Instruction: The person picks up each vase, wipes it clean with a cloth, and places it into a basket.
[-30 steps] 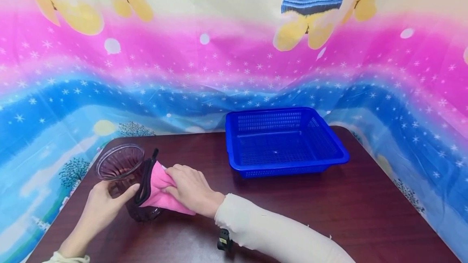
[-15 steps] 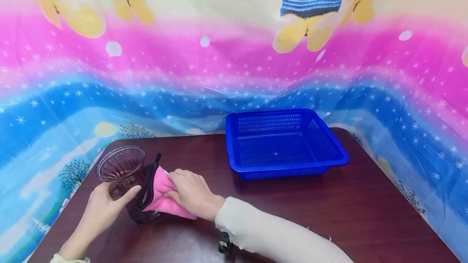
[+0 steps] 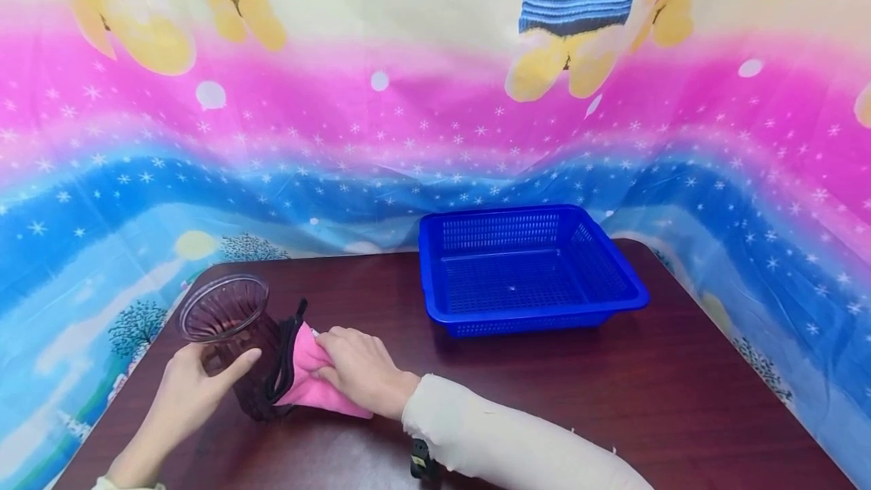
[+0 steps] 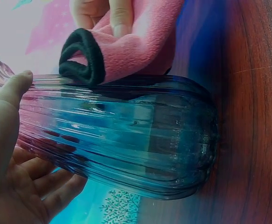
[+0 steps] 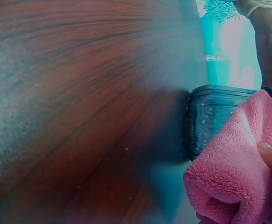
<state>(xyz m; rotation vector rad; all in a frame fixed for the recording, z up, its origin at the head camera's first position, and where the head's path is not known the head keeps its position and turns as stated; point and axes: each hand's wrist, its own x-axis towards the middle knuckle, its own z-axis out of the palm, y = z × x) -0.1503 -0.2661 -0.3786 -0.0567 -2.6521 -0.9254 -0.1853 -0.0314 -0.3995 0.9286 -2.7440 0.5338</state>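
A purple-tinted, ribbed glass vase (image 3: 264, 342) with a flared rim stands on the left of the table, leaning slightly in the head view. Thumb and fingers of my left hand (image 3: 193, 384) hold it around its upper body. My right hand (image 3: 370, 373) grips a folded pink cloth (image 3: 318, 383) with black edging and lays it against the vase's right side. The left wrist view shows the black-trimmed fold of the cloth (image 4: 136, 53) touching the glass (image 4: 140, 135). In the right wrist view the cloth (image 5: 236, 172) hides much of the vase.
A blue plastic basket (image 3: 537, 320) with perforated sides sits at the back right of the dark reddish-brown table (image 3: 578, 399). A printed curtain (image 3: 381, 127) hangs around the table's back and sides. A small black device (image 3: 420, 460) is at the right wrist.
My right hand has slid the cloth a little down and to the right along the vase's side. The left hand and the vase stay almost where they were.
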